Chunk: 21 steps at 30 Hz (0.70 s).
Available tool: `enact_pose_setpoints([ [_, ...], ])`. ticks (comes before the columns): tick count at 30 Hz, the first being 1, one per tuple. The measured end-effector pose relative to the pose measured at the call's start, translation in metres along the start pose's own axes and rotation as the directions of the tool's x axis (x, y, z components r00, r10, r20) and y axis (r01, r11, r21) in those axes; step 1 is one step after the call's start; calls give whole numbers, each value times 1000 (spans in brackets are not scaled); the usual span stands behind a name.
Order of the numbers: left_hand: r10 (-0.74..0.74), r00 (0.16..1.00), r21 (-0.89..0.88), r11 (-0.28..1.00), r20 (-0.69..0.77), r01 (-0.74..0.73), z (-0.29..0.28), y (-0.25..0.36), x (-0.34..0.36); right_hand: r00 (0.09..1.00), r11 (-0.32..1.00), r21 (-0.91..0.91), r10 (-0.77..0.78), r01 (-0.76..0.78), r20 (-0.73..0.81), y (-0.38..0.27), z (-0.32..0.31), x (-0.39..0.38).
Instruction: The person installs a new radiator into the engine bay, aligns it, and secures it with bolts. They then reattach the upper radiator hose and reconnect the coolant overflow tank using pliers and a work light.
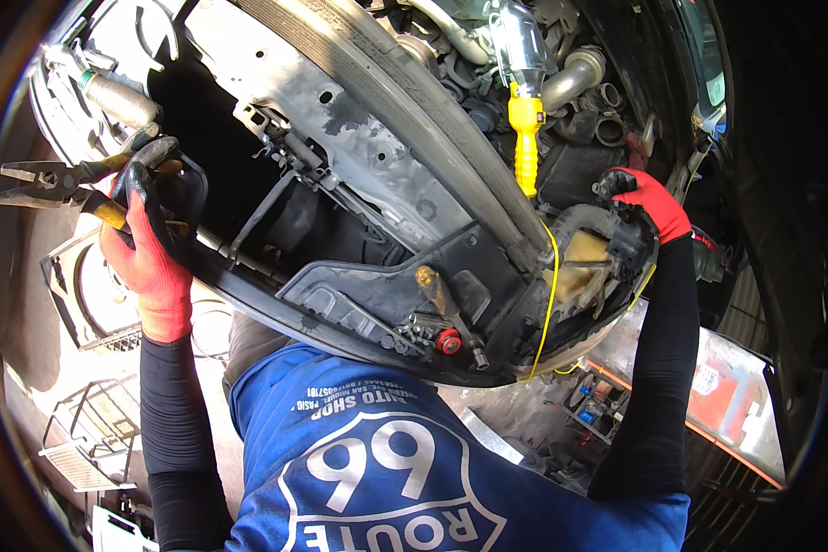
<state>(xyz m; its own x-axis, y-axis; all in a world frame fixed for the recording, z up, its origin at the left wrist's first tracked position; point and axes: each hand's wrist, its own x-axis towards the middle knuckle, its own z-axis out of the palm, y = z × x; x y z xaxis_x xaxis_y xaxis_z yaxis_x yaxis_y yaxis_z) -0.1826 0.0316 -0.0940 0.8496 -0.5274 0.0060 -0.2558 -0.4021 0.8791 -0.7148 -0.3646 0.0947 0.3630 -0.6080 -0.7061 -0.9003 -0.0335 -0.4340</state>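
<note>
My left hand (152,253), in a red glove with a dark palm, is raised at the car's front edge and closed around the handles of a pair of pliers (41,184). The pliers have yellow-and-black grips, and their jaws stand apart, pointing left. On the far side of the front corner, my right hand (653,204), gloved alike, has its fingers curled beside a black plastic housing (627,237). Dark glove coating and dark parts blend there, so what those fingers grip cannot be made out.
A yellow-handled work light (525,138) lies over the engine bay, its yellow cord (551,304) running down the corner. A yellow-handled tool (437,293), loose metal pieces and a red round part (448,341) rest on a black panel (340,285). A metal-topped cart (727,386) stands right.
</note>
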Motion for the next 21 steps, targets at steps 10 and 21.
enact_pose_setpoints([
  [10, 144, 987, -6, 990, -76, -144, 3, -10, -3, 987, 996, 76, 52, -41, -152, -5, 6, 4],
  [21, 281, 958, -115, 952, -51, -285, 8, 4, 7, 745, 984, -156, -40, -87, -665, 24, 72, 54],
])
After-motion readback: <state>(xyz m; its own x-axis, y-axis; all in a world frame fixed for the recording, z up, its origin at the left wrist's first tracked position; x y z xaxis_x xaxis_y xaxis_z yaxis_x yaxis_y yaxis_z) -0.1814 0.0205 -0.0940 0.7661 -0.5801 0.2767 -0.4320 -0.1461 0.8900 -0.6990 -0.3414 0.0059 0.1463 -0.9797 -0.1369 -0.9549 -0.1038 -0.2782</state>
